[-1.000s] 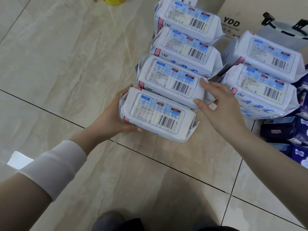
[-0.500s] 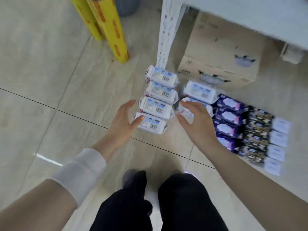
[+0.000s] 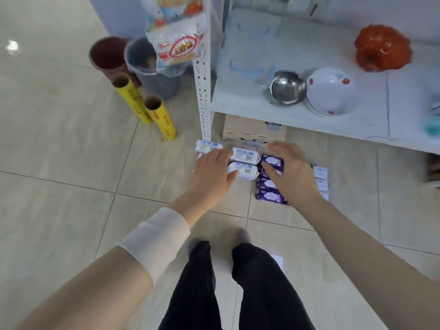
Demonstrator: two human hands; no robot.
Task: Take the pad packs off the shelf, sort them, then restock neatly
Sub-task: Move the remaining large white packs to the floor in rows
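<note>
Pad packs lie sorted in rows on the tiled floor in front of a white shelf (image 3: 285, 113). White packs (image 3: 245, 155) with blue labels and barcodes form two columns on the left; dark purple packs (image 3: 272, 161) sit to their right, and further white-ended packs (image 3: 320, 173) lie past them. My left hand (image 3: 210, 173) hovers open well above the left white column and hides most of it. My right hand (image 3: 291, 173) hovers open above the purple packs. Neither hand holds anything.
A steel bowl (image 3: 287, 87), a white bowl (image 3: 331, 91) and an orange bag (image 3: 383, 47) sit on the shelf. A cardboard box (image 3: 252, 129) lies under it. Two yellow rolls (image 3: 162, 120), a red tube and a grey bin (image 3: 154, 72) stand left of the shelf post. My legs are below.
My left hand let go of the nearest white pack and both hands lifted away from the rows. The view rose and pulled back, so the shelf came into sight.
</note>
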